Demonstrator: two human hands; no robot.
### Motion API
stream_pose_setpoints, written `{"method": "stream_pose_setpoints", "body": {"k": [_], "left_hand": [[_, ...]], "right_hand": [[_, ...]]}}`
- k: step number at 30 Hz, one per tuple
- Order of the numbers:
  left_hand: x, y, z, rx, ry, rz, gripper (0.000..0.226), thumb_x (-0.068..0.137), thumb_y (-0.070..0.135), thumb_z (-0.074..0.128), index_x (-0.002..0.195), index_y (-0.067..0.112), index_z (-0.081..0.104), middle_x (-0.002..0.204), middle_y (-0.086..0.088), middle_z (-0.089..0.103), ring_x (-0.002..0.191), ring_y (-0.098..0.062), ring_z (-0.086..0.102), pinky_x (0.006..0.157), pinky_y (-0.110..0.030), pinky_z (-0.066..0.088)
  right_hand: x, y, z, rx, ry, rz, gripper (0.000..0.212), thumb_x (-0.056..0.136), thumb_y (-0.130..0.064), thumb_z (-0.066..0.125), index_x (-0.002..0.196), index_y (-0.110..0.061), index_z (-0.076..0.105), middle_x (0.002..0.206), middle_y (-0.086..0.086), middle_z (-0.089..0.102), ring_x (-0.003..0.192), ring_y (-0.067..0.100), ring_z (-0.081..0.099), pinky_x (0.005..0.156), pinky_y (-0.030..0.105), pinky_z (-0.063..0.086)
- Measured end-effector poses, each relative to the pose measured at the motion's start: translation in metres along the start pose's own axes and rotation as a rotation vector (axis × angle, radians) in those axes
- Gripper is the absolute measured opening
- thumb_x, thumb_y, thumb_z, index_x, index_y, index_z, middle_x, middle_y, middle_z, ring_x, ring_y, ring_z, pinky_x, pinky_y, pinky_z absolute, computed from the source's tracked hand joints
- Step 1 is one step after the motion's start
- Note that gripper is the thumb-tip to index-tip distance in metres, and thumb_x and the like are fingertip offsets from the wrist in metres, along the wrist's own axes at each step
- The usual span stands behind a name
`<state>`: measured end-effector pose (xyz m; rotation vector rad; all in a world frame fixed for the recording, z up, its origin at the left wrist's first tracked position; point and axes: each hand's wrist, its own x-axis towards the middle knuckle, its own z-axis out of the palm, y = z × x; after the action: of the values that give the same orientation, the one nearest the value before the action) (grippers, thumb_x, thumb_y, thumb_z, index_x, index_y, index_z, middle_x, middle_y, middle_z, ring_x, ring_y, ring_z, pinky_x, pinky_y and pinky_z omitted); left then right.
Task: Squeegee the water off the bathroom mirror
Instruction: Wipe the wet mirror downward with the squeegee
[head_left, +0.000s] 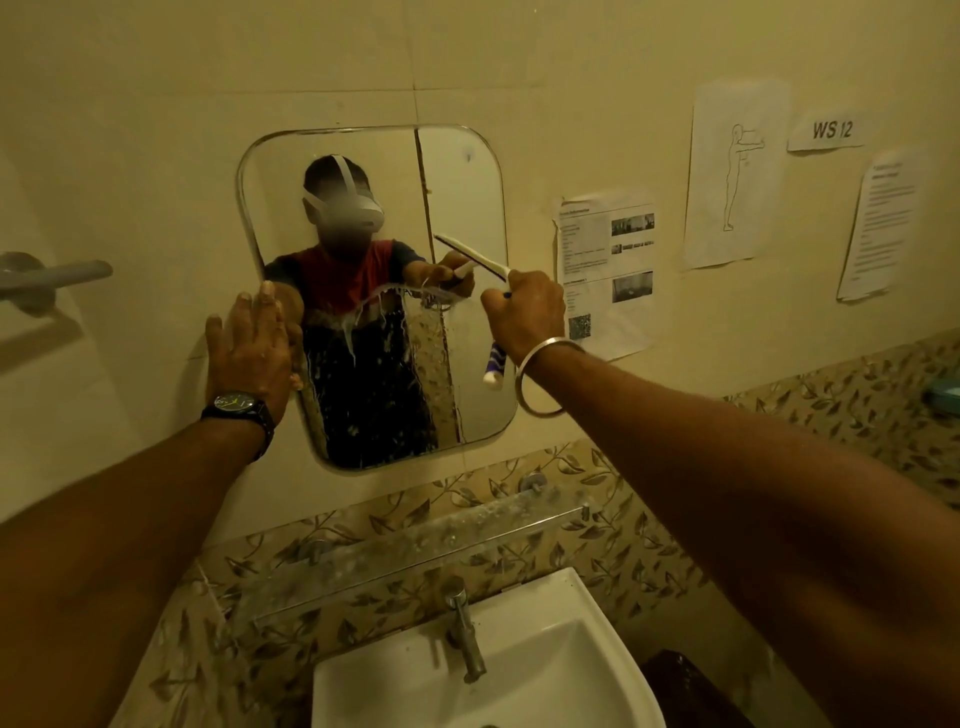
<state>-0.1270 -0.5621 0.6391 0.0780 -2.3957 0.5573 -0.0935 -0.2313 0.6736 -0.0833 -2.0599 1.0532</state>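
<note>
A rounded rectangular mirror (457, 182) hangs on the beige wall above the basin. Its upper half looks wiped; water streaks and droplets (384, 358) cover the lower half below a curved wet line. My right hand (524, 312) grips the white and blue handle of a squeegee (475, 258), whose blade lies tilted against the glass at the mirror's right side. My left hand (249, 348), with a watch on its wrist, presses flat with straight fingers against the mirror's left edge and the wall.
A glass shelf (415, 551) juts out under the mirror, above a white basin (561, 649) with a metal tap (465, 629). Paper notices (605, 270) are stuck to the wall at the right. A grey handle (52, 278) projects at the left.
</note>
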Motion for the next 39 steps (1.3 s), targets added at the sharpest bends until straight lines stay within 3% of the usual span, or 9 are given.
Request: {"method": "stream_pose_setpoints", "body": {"k": [6, 10, 13, 16, 19, 28, 31, 34, 39], "left_hand": [[0.001, 0.0, -0.001, 0.015, 0.001, 0.002, 0.095, 0.09, 0.027, 0.074, 0.161, -0.001, 0.016, 0.171, -0.017, 0.004, 0.153, -0.041, 0.013, 0.118, -0.064, 0.019], [0.001, 0.0, -0.001, 0.014, 0.009, -0.004, 0.089, 0.091, 0.024, 0.073, 0.16, 0.0, 0.022, 0.171, -0.016, 0.004, 0.152, -0.04, 0.014, 0.117, -0.064, 0.021], [0.002, 0.0, 0.0, -0.013, 0.007, 0.004, 0.1, 0.085, 0.033, 0.08, 0.16, 0.001, 0.022, 0.17, -0.015, 0.005, 0.152, -0.04, 0.015, 0.117, -0.064, 0.02], [0.002, 0.0, 0.003, -0.002, 0.008, -0.002, 0.106, 0.082, 0.036, 0.082, 0.16, 0.002, 0.021, 0.17, -0.015, 0.004, 0.152, -0.039, 0.015, 0.117, -0.064, 0.022], [0.003, 0.0, 0.005, -0.002, 0.015, 0.0, 0.112, 0.077, 0.036, 0.086, 0.16, 0.0, 0.02, 0.17, -0.017, 0.006, 0.152, -0.041, 0.016, 0.116, -0.065, 0.022], [0.002, -0.001, 0.003, -0.013, -0.009, 0.008, 0.106, 0.08, 0.034, 0.085, 0.16, 0.001, 0.024, 0.17, -0.016, 0.004, 0.152, -0.041, 0.014, 0.116, -0.065, 0.021], [0.0, 0.0, 0.002, -0.027, -0.012, 0.004, 0.105, 0.082, 0.031, 0.083, 0.16, -0.001, 0.02, 0.17, -0.017, 0.003, 0.153, -0.041, 0.013, 0.117, -0.065, 0.019], [0.0, 0.001, 0.001, -0.03, -0.01, 0.004, 0.105, 0.084, 0.031, 0.081, 0.161, -0.001, 0.017, 0.171, -0.017, 0.001, 0.153, -0.041, 0.012, 0.118, -0.065, 0.019], [-0.001, 0.001, -0.001, -0.018, -0.013, 0.006, 0.107, 0.084, 0.034, 0.081, 0.161, -0.001, 0.014, 0.171, -0.017, -0.001, 0.154, -0.041, 0.012, 0.118, -0.065, 0.02]], "right_hand": [[-0.021, 0.009, 0.016, 0.031, -0.091, 0.039, 0.016, 0.089, -0.028, 0.067, 0.093, -0.013, 0.07, 0.074, 0.002, 0.063, 0.059, 0.016, 0.059, 0.049, 0.031, 0.053], [-0.036, 0.015, 0.02, 0.025, -0.122, 0.013, 0.014, 0.091, -0.028, 0.067, 0.094, -0.015, 0.072, 0.067, -0.002, 0.06, 0.053, 0.011, 0.054, 0.048, 0.026, 0.045], [-0.02, 0.012, 0.004, 0.073, -0.066, 0.006, 0.02, 0.092, -0.025, 0.067, 0.106, -0.012, 0.072, 0.072, 0.0, 0.063, 0.058, 0.013, 0.06, 0.054, 0.031, 0.059], [-0.001, 0.013, -0.008, 0.069, -0.016, 0.062, 0.015, 0.09, -0.024, 0.067, 0.088, -0.009, 0.07, 0.074, 0.006, 0.064, 0.066, 0.022, 0.066, 0.066, 0.044, 0.063], [-0.007, 0.016, 0.0, 0.063, -0.017, 0.09, 0.017, 0.089, -0.023, 0.067, 0.079, -0.01, 0.065, 0.07, 0.005, 0.06, 0.061, 0.019, 0.058, 0.067, 0.046, 0.063], [-0.03, 0.023, 0.007, 0.094, -0.076, 0.074, 0.024, 0.092, -0.026, 0.068, 0.11, -0.011, 0.073, 0.071, -0.001, 0.063, 0.057, 0.014, 0.062, 0.054, 0.035, 0.062], [-0.004, 0.02, -0.008, 0.122, 0.0, 0.085, 0.012, 0.091, -0.023, 0.069, 0.088, -0.012, 0.07, 0.07, 0.001, 0.06, 0.057, 0.013, 0.058, 0.057, 0.029, 0.057], [-0.003, 0.02, -0.006, 0.112, 0.008, 0.096, 0.019, 0.09, -0.023, 0.069, 0.074, -0.016, 0.061, 0.067, 0.001, 0.057, 0.055, 0.012, 0.054, 0.053, 0.025, 0.048], [-0.037, 0.028, 0.014, 0.112, -0.097, 0.121, 0.013, 0.091, -0.025, 0.067, 0.095, -0.012, 0.07, 0.071, 0.001, 0.061, 0.057, 0.015, 0.06, 0.057, 0.036, 0.062]]}}
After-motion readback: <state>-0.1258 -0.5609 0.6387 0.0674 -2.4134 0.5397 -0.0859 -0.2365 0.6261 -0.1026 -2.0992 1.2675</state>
